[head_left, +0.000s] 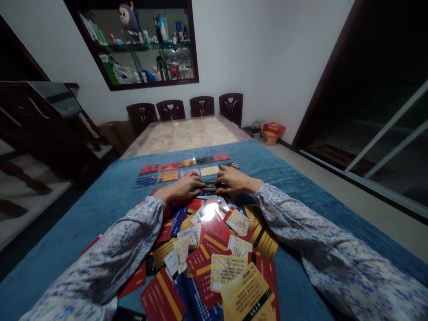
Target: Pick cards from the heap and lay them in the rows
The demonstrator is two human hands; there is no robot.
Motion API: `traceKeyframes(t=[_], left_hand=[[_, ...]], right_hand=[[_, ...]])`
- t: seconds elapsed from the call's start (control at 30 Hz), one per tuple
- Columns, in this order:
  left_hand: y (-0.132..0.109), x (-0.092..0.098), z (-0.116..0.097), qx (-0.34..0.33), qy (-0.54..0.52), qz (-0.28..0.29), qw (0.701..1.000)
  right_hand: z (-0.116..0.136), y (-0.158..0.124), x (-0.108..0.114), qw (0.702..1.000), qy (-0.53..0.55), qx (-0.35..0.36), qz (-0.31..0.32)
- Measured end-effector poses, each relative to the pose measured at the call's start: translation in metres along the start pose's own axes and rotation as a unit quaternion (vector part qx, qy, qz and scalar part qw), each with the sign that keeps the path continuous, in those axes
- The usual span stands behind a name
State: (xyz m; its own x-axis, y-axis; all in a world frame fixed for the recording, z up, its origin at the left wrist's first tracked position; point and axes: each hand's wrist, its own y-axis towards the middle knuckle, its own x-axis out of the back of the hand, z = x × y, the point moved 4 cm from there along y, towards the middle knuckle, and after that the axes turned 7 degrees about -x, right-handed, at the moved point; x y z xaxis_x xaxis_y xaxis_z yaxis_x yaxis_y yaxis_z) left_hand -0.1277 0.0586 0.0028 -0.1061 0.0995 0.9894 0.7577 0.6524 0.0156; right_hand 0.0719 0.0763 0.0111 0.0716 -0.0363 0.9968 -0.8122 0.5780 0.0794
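A black card (210, 187) is pinched at its two short ends between my left hand (184, 185) and my right hand (233, 180), just above the far edge of a heap of cards. Fingers of both hands are closed on it. The heap (214, 249) of red, gold, blue and white cards spreads toward me between my forearms, many overlapping at odd angles. Beyond my hands lie two rows of cards, among them a red card (149, 169), an orange card (167, 176) and a pale card (209, 170). My hands partly cover the nearer row.
A blue cloth (110, 196) covers the near part of the table; the bare marbled tabletop (187, 133) shows beyond. Dark chairs (170, 110) stand at the far end. A wall cabinet (150, 49) holds bottles and a purple plush toy. A red and orange bucket (271, 135) sits on the floor.
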Motion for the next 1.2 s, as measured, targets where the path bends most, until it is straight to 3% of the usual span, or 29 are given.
traceKeyframes(t=[0.27, 0.47, 0.67, 0.9, 1.07, 1.2], left_hand=[[-0.005, 0.01, -0.002, 0.015, -0.044, -0.016, 0.999], [-0.005, 0.016, -0.004, 0.026, -0.073, -0.057, 0.995], [-0.004, 0.018, -0.006, 0.037, -0.075, -0.125, 0.989], [0.001, 0.005, 0.011, 0.042, -0.078, -0.228, 0.97], [0.003, -0.003, 0.015, 0.056, -0.074, -0.266, 0.96], [0.004, -0.006, 0.013, 0.071, -0.07, -0.285, 0.953]], right_hand=[[-0.001, -0.002, 0.009, 0.998, 0.038, 0.038, -0.023], [-0.004, -0.002, 0.008, 0.996, 0.063, 0.028, -0.061], [-0.006, 0.001, 0.002, 0.991, 0.045, -0.036, -0.118], [-0.006, 0.005, -0.002, 0.979, 0.036, -0.124, -0.155], [-0.004, 0.006, -0.006, 0.968, 0.021, -0.186, -0.168], [-0.003, 0.006, -0.006, 0.967, 0.019, -0.195, -0.161]])
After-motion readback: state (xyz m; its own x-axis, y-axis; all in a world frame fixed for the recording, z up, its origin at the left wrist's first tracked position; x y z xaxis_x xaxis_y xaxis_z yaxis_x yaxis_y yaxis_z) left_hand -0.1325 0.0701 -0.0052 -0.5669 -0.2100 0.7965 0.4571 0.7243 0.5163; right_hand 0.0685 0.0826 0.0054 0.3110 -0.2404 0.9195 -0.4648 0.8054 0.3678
